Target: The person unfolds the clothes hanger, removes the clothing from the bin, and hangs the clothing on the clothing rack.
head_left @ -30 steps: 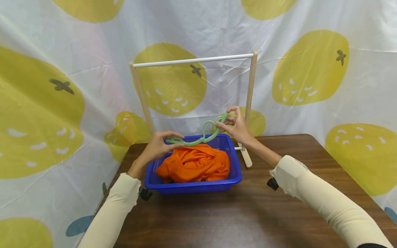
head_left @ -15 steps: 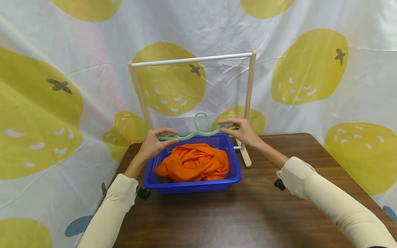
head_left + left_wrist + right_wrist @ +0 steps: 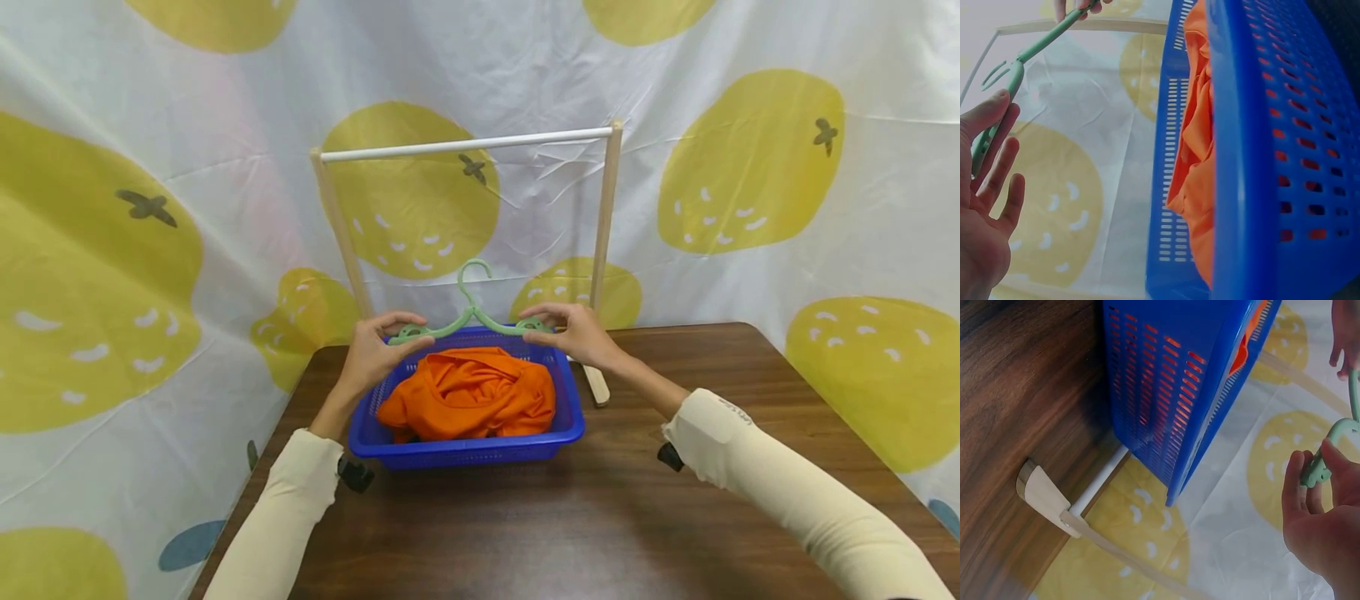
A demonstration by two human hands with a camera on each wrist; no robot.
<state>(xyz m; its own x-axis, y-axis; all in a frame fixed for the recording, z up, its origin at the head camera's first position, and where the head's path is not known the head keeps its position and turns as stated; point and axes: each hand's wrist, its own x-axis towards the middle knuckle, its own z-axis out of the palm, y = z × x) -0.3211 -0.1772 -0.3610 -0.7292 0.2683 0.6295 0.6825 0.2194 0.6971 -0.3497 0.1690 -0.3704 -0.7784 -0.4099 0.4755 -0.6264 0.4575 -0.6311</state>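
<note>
A light green clothes hanger (image 3: 472, 314) is held up over the back of the blue basket, its hook pointing upward. My left hand (image 3: 377, 346) pinches one end between thumb and fingers; in the left wrist view the thumb lies along that green arm. At the other end, my right hand (image 3: 576, 333) pinches the hanger tip, and the right wrist view shows thumb and fingers on either side of it. Below both hands, a crumpled orange garment (image 3: 472, 396) fills the blue plastic basket (image 3: 465, 454), which has slotted walls.
Behind the basket stands a rack with wooden posts (image 3: 606, 217) and a white top rail (image 3: 465, 145). One wooden foot (image 3: 1047, 495) rests on the brown table (image 3: 675, 525) right of the basket. A curtain printed with yellow fruit (image 3: 750, 167) hangs behind and at both sides.
My right hand has come down and the hanger has gone from tilted and twisted to nearly level, hook upright. The left hand has stayed almost in place; basket and garment have not moved.
</note>
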